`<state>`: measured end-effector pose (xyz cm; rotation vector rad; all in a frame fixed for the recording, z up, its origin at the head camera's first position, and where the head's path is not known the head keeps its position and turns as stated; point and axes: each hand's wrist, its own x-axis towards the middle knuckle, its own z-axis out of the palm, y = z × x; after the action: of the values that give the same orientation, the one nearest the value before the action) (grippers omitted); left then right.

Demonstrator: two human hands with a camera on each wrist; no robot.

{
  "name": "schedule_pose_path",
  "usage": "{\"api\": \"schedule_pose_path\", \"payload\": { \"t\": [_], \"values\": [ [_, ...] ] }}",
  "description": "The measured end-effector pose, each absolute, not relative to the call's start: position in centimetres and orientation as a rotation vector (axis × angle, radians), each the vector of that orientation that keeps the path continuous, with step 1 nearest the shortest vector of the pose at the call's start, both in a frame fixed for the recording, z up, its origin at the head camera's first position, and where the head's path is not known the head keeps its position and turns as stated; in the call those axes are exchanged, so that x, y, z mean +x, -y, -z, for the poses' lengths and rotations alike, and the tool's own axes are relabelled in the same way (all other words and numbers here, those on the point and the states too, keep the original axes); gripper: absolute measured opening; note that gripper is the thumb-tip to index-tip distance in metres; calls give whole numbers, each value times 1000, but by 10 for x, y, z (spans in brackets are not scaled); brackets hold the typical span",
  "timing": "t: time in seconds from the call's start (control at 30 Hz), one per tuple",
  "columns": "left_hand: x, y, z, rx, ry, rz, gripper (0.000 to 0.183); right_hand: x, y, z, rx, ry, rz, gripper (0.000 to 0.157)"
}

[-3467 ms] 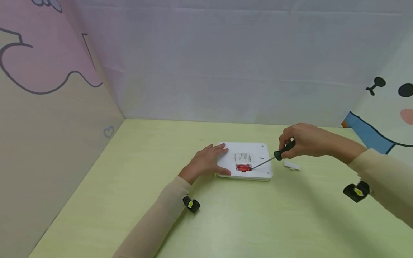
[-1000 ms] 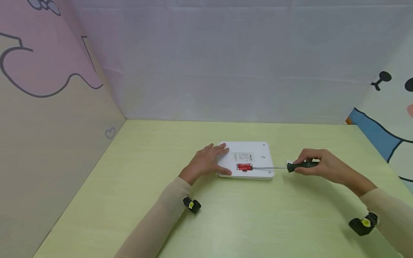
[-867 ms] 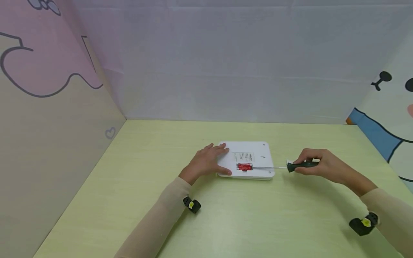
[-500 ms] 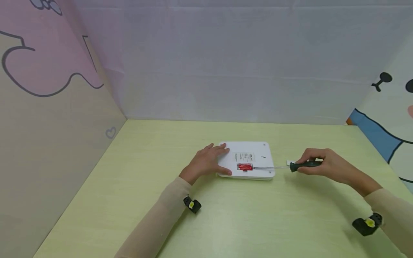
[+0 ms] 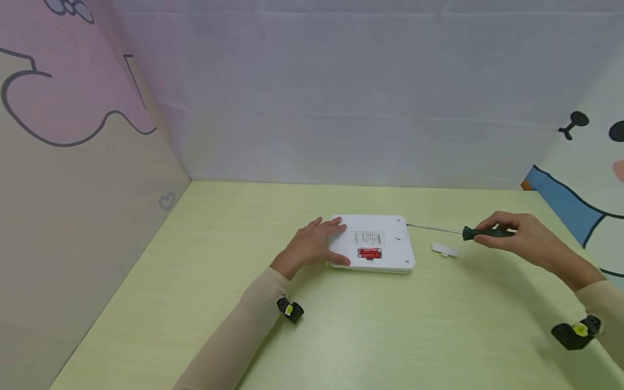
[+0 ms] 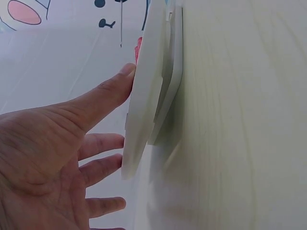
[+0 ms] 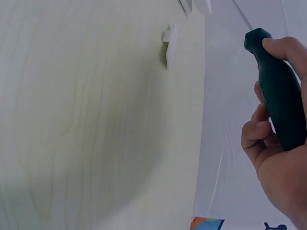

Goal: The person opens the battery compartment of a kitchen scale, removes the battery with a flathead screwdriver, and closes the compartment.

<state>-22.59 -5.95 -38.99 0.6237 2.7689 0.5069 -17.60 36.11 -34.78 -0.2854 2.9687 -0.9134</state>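
Note:
A white flat device point(image 5: 397, 250) lies on the table with its labelled back up. Red batteries point(image 5: 369, 253) show in its uncovered compartment. My left hand point(image 5: 309, 241) rests on the device's left side, fingers spread; in the left wrist view the thumb point(image 6: 108, 96) presses its face. My right hand point(image 5: 533, 244) grips the dark green handle of a screwdriver point(image 7: 283, 96), held to the right of the device. In the head view its tip ends by the device's upper right edge; the left wrist view shows that tip apart from the batteries, in the air.
A small white battery cover point(image 5: 444, 250) lies on the pale wood-look table point(image 5: 244, 244), right of the device and below the screwdriver. A plain pale wall point(image 5: 312, 108) stands behind, with cartoon-printed walls on both sides. Each sleeve carries a black wrist camera point(image 5: 290, 310).
My right hand has drawn the screwdriver away from the battery compartment, to the right and upward, uncovering the battery cover in the head view. The left hand and device have stayed put.

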Motion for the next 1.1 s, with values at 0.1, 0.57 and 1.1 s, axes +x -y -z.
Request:
{"api": "schedule_pose_path", "payload": {
  "t": [0.1,0.57,1.1],
  "values": [
    [-226,60,391,630,-2767,-508,91,-179,-372,350,-202,-2996,900,30],
    [-228,61,394,633,-2752,-527,91,-180,-412,380,106,-3070,768,46],
    [-226,61,391,632,-2746,-521,91,-180,-424,408,132,-3119,740,46]
  ]
}}
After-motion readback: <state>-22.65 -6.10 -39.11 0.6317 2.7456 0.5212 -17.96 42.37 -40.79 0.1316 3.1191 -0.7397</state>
